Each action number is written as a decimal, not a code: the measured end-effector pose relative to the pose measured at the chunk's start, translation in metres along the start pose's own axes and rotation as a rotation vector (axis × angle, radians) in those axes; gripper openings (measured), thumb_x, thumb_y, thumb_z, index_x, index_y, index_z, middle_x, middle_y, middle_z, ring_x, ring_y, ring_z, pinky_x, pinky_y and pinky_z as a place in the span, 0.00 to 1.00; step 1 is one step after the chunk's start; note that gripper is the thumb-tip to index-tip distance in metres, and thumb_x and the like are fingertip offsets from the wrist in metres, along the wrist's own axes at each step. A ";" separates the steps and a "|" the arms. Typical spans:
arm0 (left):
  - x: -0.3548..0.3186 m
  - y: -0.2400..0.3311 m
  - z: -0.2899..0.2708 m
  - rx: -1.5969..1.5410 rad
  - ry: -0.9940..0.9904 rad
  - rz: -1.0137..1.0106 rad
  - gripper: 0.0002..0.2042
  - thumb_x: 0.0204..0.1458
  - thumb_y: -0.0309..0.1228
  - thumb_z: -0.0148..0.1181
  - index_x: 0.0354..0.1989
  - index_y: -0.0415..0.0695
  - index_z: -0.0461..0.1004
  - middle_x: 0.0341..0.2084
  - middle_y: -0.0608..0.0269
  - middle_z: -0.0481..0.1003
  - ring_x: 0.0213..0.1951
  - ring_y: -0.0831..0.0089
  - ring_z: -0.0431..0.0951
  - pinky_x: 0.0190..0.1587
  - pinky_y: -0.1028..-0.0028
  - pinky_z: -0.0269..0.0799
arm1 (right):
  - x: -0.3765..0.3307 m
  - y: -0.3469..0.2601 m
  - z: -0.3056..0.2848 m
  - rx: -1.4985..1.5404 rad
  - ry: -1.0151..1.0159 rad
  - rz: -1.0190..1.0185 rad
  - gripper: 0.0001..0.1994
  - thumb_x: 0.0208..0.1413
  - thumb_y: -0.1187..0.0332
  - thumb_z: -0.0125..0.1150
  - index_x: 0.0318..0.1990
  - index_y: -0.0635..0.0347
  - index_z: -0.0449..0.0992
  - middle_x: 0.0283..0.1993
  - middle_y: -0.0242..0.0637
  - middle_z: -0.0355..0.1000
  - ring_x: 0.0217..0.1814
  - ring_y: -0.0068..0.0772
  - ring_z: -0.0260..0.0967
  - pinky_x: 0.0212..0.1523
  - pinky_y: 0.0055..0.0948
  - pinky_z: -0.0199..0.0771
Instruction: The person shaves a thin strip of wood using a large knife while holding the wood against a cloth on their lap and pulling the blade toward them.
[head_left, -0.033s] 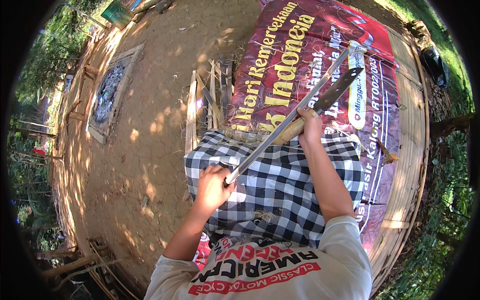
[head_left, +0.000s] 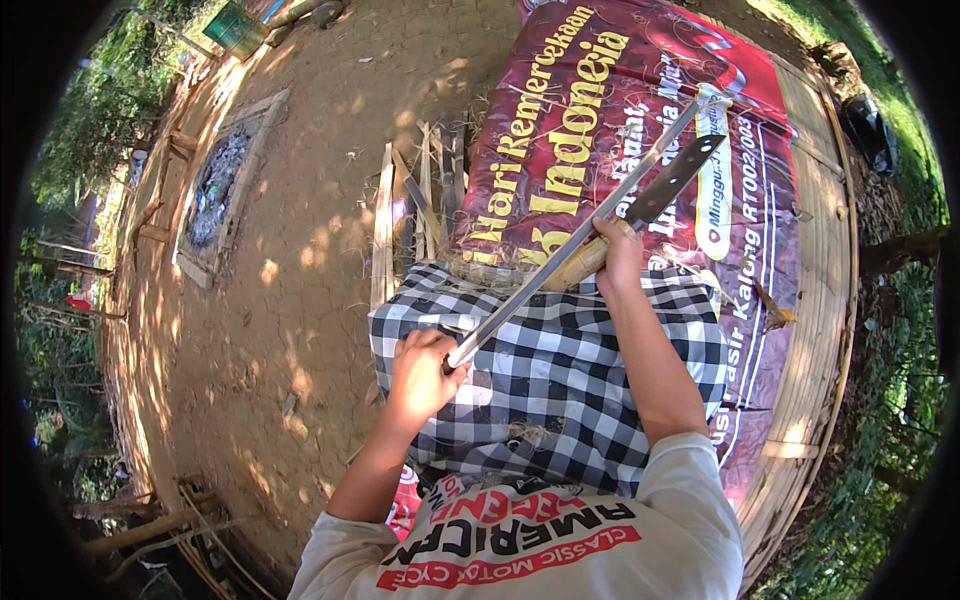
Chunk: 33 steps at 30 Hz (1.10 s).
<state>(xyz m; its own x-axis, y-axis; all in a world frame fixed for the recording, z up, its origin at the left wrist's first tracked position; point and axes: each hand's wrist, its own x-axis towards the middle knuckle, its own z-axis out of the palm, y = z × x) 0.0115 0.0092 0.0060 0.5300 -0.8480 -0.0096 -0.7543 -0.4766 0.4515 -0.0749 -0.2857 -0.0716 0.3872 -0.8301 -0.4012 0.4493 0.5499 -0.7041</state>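
My left hand [head_left: 425, 375] grips the near end of a long thin bamboo strip [head_left: 560, 265] that slants up to the right across my lap. My right hand [head_left: 620, 255] holds a big knife by its pale wooden handle [head_left: 578, 265]. The dark blade [head_left: 675, 180] points up and right, lying close alongside the strip. A black-and-white checked cloth [head_left: 560, 390] covers my lap under both hands. I sit on a red printed banner [head_left: 600, 110] spread over a bamboo platform [head_left: 815, 300].
A bundle of split bamboo slats [head_left: 415, 210] lies on the dirt ground [head_left: 310, 260] by the platform's left edge. A rectangular framed ash pit [head_left: 220, 185] is farther left. Wooden poles [head_left: 150, 525] lie at lower left, and greenery rings the yard.
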 end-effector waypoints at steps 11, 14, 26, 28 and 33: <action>-0.050 -0.044 -0.041 -0.009 0.202 -0.475 0.28 0.40 0.46 0.72 0.47 0.44 0.71 0.40 0.49 0.76 0.43 0.52 0.77 0.44 0.59 0.72 | 0.001 -0.002 -0.002 -0.023 0.005 -0.096 0.07 0.46 0.83 0.60 0.32 0.63 0.71 0.27 0.37 0.71 0.23 0.32 0.70 0.26 0.30 0.72; -0.072 -0.056 -0.051 0.066 0.021 -0.608 0.26 0.41 0.49 0.70 0.41 0.40 0.75 0.29 0.49 0.77 0.33 0.52 0.79 0.38 0.59 0.73 | 0.011 0.004 -0.011 -0.025 0.008 -0.065 0.07 0.47 0.83 0.60 0.32 0.63 0.71 0.27 0.37 0.71 0.23 0.32 0.70 0.26 0.30 0.73; -0.096 -0.085 -0.045 -0.070 -0.200 -0.606 0.30 0.42 0.57 0.66 0.19 0.35 0.77 0.15 0.47 0.73 0.22 0.53 0.76 0.28 0.62 0.69 | 0.004 -0.008 -0.006 -0.023 0.036 -0.044 0.03 0.51 0.79 0.58 0.29 0.63 0.70 0.27 0.39 0.69 0.24 0.35 0.70 0.28 0.33 0.74; -0.094 -0.086 -0.044 -0.163 -0.327 -0.673 0.28 0.44 0.56 0.66 0.19 0.36 0.78 0.15 0.51 0.74 0.21 0.57 0.77 0.28 0.65 0.70 | 0.010 -0.011 -0.013 -0.016 -0.010 -0.053 0.05 0.51 0.79 0.59 0.31 0.61 0.69 0.29 0.38 0.69 0.29 0.34 0.71 0.32 0.34 0.74; -0.101 -0.108 -0.029 -0.377 -0.493 -0.553 0.24 0.50 0.53 0.62 0.23 0.38 0.79 0.17 0.56 0.76 0.24 0.64 0.79 0.31 0.68 0.72 | 0.021 -0.011 -0.030 0.007 -0.104 -0.020 0.07 0.51 0.78 0.58 0.34 0.59 0.66 0.33 0.35 0.67 0.35 0.33 0.69 0.37 0.33 0.74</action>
<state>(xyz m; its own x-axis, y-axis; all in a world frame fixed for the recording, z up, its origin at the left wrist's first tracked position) 0.0511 0.1528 -0.0157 0.4894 -0.5602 -0.6684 -0.2079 -0.8192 0.5344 -0.0962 -0.3125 -0.0901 0.4596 -0.8271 -0.3235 0.4631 0.5340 -0.7074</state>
